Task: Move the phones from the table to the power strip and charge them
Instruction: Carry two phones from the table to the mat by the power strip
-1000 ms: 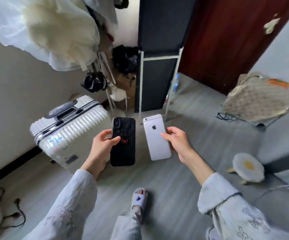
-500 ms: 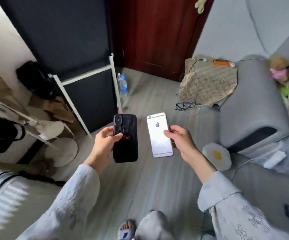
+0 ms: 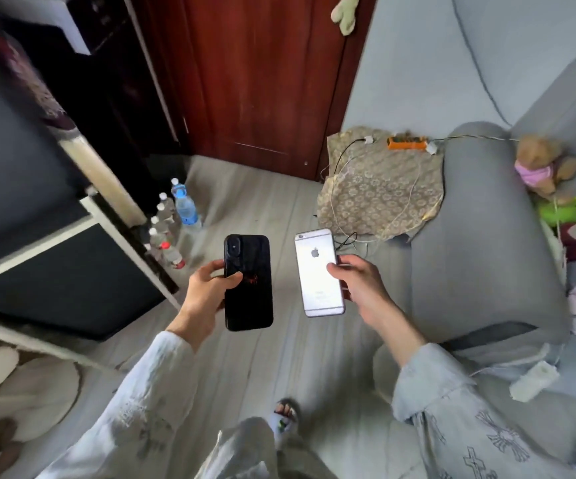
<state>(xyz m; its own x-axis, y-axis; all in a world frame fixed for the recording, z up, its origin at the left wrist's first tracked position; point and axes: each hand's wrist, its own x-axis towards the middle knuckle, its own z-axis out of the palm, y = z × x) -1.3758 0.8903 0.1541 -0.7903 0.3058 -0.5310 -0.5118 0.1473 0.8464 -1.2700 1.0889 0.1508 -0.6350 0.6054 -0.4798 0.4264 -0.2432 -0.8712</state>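
My left hand grips a black phone by its left edge, back side up. In my right hand is a silver phone, also back up, held by its right edge. Both are carried above the grey floor, side by side and apart. Farther ahead to the right, an orange power strip lies at the far edge of a patterned cloth. White charger plugs sit at both its ends, and thin cables trail over the cloth.
A grey sofa armrest stands right of the cloth, with plush toys behind it. Several water bottles stand on the floor beside a dark white-framed rack at left. A dark red door is straight ahead.
The view has swung right, from the white suitcase toward the sofa and cloth; the power strip is now nearer. Both hands keep the same hold on the phones.
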